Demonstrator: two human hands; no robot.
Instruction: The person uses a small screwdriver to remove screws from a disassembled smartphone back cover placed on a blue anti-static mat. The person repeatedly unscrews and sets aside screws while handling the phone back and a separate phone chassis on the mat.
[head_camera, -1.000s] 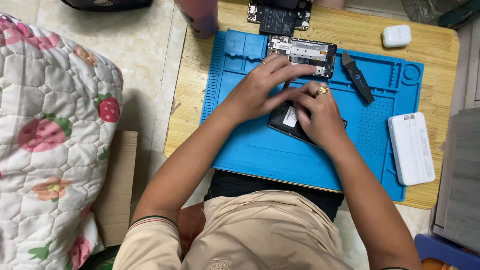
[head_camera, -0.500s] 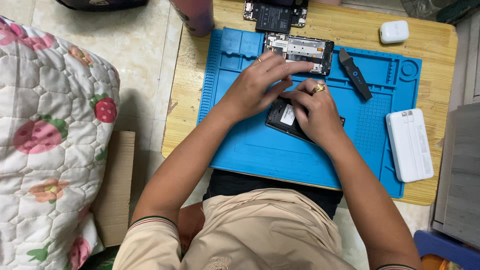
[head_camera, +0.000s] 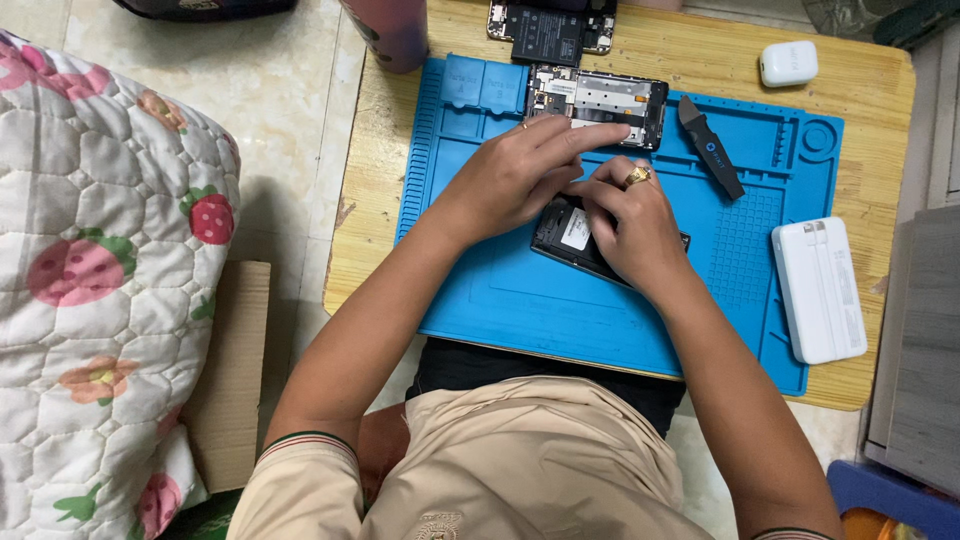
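wooden table (head_camera: 880, 110), blue mat (head_camera: 560, 300). both hands now bunched tighter over dark phone part (head_camera: 572, 232) mid-mat; left hand (head_camera: 520, 175) fingers curled on it, right hand (head_camera: 635, 215) gripping it. open phone (head_camera: 600, 100) behind.

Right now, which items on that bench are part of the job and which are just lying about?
In use:
left hand
right hand
black phone part under both hands
opened phone chassis
blue repair mat

Lying about:
black pry tool
white power bank
white earbud case
second opened phone
pink cup
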